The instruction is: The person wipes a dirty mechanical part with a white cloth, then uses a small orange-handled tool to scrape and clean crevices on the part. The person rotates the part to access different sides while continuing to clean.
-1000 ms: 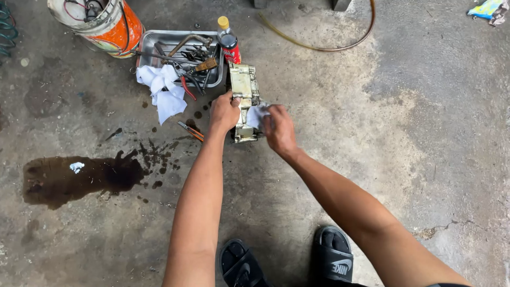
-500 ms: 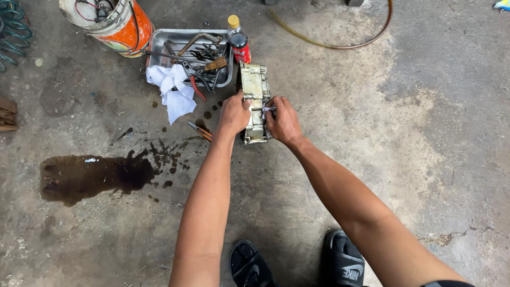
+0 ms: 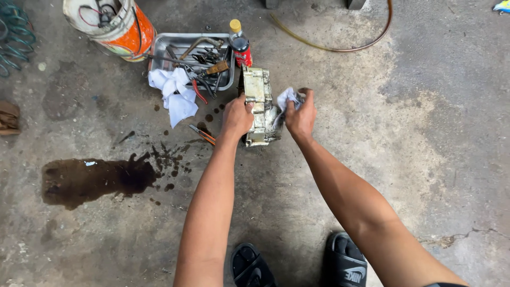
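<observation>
While the head view looks down, I note the left hand (image 3: 237, 117) gripping the pale metal engine casing (image 3: 257, 104) standing on the concrete floor (image 3: 404, 138) beside the tool tray (image 3: 159, 43); the right hand (image 3: 300, 118) closes on a white rag (image 3: 287, 97), apparently pressed against the casing's side.

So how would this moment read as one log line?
left hand: steadies grimy metal engine block | right hand: presses white rag on it | floor: dark oil puddle

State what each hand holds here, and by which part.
The left hand grips the metal engine part by its left edge. The right hand holds a white rag bunched in its fingers, against the part's right side.
</observation>
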